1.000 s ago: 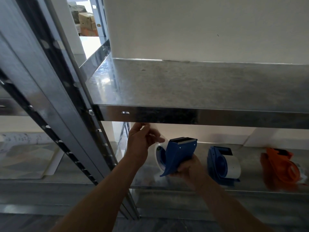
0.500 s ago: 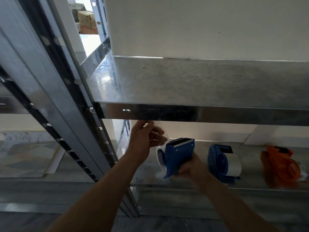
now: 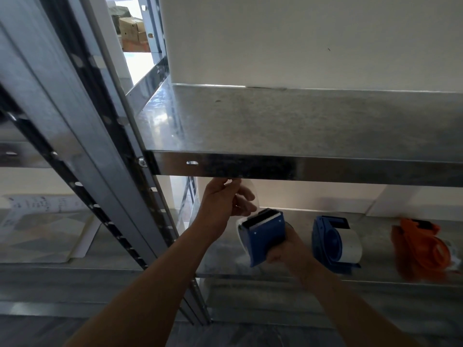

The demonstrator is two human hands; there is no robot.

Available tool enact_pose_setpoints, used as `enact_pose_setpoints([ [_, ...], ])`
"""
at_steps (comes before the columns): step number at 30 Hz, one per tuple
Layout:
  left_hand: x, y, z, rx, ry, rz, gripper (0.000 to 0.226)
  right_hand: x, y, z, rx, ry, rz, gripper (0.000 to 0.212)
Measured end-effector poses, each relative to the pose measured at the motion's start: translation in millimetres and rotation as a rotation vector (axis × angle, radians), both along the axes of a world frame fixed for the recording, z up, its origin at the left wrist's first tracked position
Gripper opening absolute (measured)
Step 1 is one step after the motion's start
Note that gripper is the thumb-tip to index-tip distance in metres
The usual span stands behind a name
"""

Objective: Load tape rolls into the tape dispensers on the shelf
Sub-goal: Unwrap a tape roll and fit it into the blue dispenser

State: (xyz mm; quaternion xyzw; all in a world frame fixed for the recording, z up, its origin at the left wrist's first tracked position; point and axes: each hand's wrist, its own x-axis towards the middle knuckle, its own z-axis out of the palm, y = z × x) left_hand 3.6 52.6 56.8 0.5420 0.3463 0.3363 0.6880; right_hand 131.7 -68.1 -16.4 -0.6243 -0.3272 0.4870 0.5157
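My right hand (image 3: pixel 285 249) grips a blue tape dispenser (image 3: pixel 265 234) over the lower shelf (image 3: pixel 225 261), its toothed blade facing up. A clear tape roll (image 3: pixel 240 229) sits in it on the left side. My left hand (image 3: pixel 225 204) is raised just under the upper shelf's front edge, pinching a strip of clear tape (image 3: pixel 250 194) pulled up from the roll. A second blue dispenser (image 3: pixel 330 239) with a white roll stands on the shelf to the right. An orange dispenser (image 3: pixel 421 244) stands further right.
The upper metal shelf (image 3: pixel 300 126) overhangs the hands, its front lip (image 3: pixel 300 169) close above my left hand. Slotted steel uprights (image 3: pixel 100 171) stand at left. Cardboard boxes (image 3: pixel 132 28) sit far back. A white wall is behind the shelves.
My left hand has risen slightly, drawing the tape strip further from the roll. The blue dispenser has tilted so its blade faces up more.
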Motion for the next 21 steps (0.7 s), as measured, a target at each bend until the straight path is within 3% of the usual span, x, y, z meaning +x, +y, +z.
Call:
enact_pose_setpoints([
  [11, 2.0, 1.1, 3.9, -0.002, 0.089, 0.098, 0.022, -5.5, -5.0, 0.9, 0.066, -0.107, -0.002, 0.051],
  [13, 2.3, -0.8, 4.6, -0.017, 0.057, 0.093, 0.023, -5.9, -3.2, 0.8, 0.069, -0.103, -0.005, 0.047],
  [18, 6.9, -11.3, 9.7, 0.154, 0.086, 0.010, 0.030, -4.4, 4.1, 1.3, 0.006, -0.092, -0.021, 0.035],
  [21, 4.7, -3.4, 8.3, 0.118, 0.104, 0.074, 0.030, -4.6, 2.4, 3.6, 0.023, -0.141, 0.035, 0.036],
])
